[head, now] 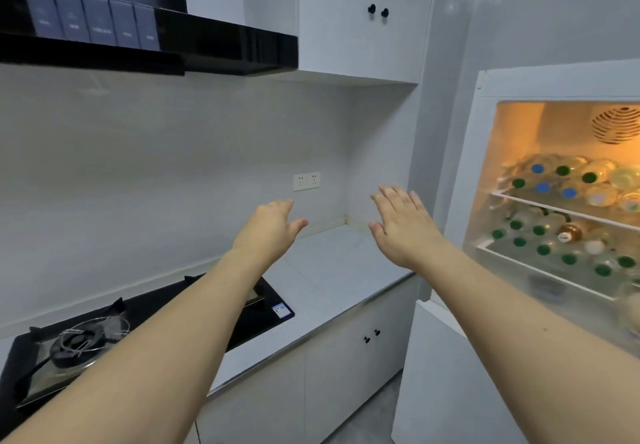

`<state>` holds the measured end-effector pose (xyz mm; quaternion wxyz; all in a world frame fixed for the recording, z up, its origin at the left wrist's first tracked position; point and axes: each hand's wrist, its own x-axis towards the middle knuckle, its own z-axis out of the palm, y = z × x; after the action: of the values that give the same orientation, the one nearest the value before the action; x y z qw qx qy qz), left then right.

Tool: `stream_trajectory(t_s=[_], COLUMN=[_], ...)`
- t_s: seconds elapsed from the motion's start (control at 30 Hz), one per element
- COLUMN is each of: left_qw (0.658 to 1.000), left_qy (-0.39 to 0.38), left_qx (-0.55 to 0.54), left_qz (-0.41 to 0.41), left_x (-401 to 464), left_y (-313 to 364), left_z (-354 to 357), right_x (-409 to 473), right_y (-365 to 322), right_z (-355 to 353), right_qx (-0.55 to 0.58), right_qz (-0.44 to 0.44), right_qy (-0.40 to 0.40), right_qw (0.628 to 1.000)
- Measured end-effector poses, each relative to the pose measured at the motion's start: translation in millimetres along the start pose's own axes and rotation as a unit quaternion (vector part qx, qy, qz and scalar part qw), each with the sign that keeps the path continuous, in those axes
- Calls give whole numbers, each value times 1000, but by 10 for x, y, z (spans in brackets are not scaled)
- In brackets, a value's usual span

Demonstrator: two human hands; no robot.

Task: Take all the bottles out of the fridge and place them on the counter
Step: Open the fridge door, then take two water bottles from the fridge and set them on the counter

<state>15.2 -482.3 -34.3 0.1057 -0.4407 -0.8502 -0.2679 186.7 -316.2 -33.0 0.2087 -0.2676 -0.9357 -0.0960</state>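
A: Both arms out over the counter [332, 263] at frame centre. Left hand [273, 227] loose, fingers slack, holding nothing. Right hand [403, 225] spread flat, fingers apart, also bare.

B: And the bottles [568, 201]?

A: All in the fridge [519, 90] at the right edge of the frame, door open, lit amber inside. Stacked lying down on two wire shelves, caps facing out: green and blue on the upper shelf, mostly green on the lower, plus one amber bottle [571, 232] among them. None on the counter yet.

B: Handling?

A: Probably clear plastic or glass, hard to tell which. Likely cold and perhaps damp, so slippery. Round and piled, so likely to roll once a neighbour leaves. Best taken round the body just behind the cap, from the top of a pile first.

B: Room to move?

A: Plenty of bare counter between the black stove [138, 326] at lower left and the wall corner. Worth minding: the fridge frame's left edge just right of the right hand, the shelf lips, the counter's front edge, and the hood [221, 49] overhanging at upper left.
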Motion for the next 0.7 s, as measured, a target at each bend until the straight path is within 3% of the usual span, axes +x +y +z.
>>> stream_trajectory(t_s=[0.33,0.7], left_qw=[989,941], left_qy=[-92,-152], left_qx=[-39,-103], left_qz=[111,284], left_x=[1108,2455], left_y=[499,1264], left_z=[1163,2216], right_x=[233,590], right_y=[940,1912], right_z=[505,789], right_qx=[-23,-86], right_qz=[125,297], right_qy=[-56,-60], right_qw=[990,949])
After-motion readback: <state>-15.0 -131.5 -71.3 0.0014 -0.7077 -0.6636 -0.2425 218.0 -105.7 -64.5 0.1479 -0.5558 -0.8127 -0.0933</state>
